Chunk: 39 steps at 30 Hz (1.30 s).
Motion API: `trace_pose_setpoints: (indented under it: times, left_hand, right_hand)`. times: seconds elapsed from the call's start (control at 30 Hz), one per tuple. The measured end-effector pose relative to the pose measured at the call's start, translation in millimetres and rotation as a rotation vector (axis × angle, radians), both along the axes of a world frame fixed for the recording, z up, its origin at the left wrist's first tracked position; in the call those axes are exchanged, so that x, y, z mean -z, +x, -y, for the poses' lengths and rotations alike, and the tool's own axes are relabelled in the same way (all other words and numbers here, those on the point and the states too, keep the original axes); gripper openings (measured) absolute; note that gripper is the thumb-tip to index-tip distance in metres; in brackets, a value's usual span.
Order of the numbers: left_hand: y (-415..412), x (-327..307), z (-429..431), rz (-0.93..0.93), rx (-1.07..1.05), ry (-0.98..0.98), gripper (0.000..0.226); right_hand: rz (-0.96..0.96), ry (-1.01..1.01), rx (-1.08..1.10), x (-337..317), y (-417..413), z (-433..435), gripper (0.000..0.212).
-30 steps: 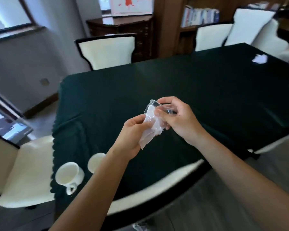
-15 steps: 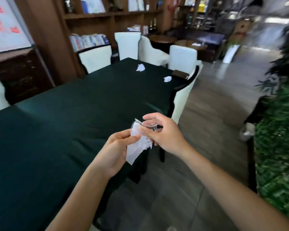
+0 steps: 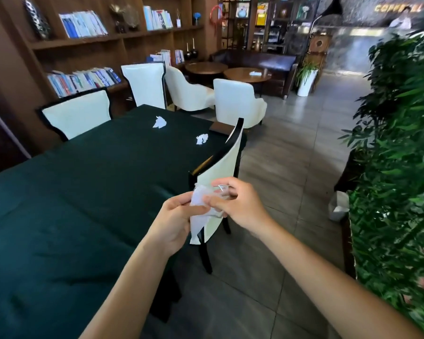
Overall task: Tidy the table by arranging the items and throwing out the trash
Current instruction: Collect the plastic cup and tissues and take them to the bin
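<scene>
Beyond table (image 3: 71,192), cup (image 3: 222,192) half-hidden by hands' tissue (image 3: 198,216).

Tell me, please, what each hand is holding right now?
Left hand: closed on crumpled white tissue.
Right hand: closed on small clear plastic cup.

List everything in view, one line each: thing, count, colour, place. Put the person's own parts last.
table: one, dark green cloth, left half of the view
crumpled tissues: two, white, on the table's far end
dining chairs: three, cream with black frames, around the table
armchairs: two, cream, beyond the table's far end
bookshelf: one, brown wood, back wall, holding books
round tables: two, brown, by a dark sofa
green plants: a wall of leaves, right edge
clear plastic cup: one, held in the right hand
tissue: one, white, pinched in the left hand, against the cup
left hand: closed on the tissue
right hand: closed on the cup
</scene>
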State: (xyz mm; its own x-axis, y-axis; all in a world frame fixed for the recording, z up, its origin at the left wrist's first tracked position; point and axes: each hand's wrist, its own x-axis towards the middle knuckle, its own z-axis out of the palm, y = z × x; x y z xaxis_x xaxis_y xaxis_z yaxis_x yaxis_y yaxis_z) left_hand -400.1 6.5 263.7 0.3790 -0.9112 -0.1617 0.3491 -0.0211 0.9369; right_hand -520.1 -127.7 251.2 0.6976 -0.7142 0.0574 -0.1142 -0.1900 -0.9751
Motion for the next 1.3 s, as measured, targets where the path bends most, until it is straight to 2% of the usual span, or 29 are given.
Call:
trace_pose_setpoints:
  times: [0.17, 0.4, 0.53, 0.63, 0.7, 0.83, 0.9, 0.97, 1.07, 1.3]
  left_hand:
    - [27, 9, 82, -0.012, 0.054, -0.044, 0.033]
    - [99, 35, 208, -0.035, 0.029, -0.052, 0.028]
    - [153, 41, 283, -0.089, -0.058, -0.045, 0.023]
    - [198, 47, 330, -0.103, -0.130, -0.062, 0.022]
    - [233, 53, 356, -0.099, -0.195, -0.055, 0.024]
    - [291, 74, 388, -0.218, -0.375, 0.013, 0.024]
    - [315, 88, 401, -0.286, -0.463, 0.079, 0.024]
    - [333, 101, 412, -0.343, -0.542, 0.142, 0.025]
    - [357, 123, 430, -0.386, -0.636, 0.209, 0.027]
    - [398, 158, 472, -0.378, -0.776, 0.298, 0.018]
  right_hand:
    - [-0.003, 0.143, -0.073, 11, 22, 75, 0.033]
    - [-0.095, 0.146, -0.106, 26, 95, 192, 0.014]
    - [-0.172, 0.119, -0.166, 20, 162, 264, 0.022]
    - [-0.228, 0.081, -0.231, 12, 210, 313, 0.008]
    - [-0.253, 0.078, -0.236, 13, 242, 345, 0.019]
    - [-0.283, 0.136, -0.235, 28, 295, 397, 0.061]
    - [-0.304, 0.152, -0.226, 40, 324, 422, 0.063]
    - [-0.333, 0.145, -0.184, 50, 350, 444, 0.055]
    - [-0.452, 0.036, -0.162, 72, 386, 477, 0.047]
    - [-0.716, -0.274, -0.320, 135, 461, 560, 0.044]
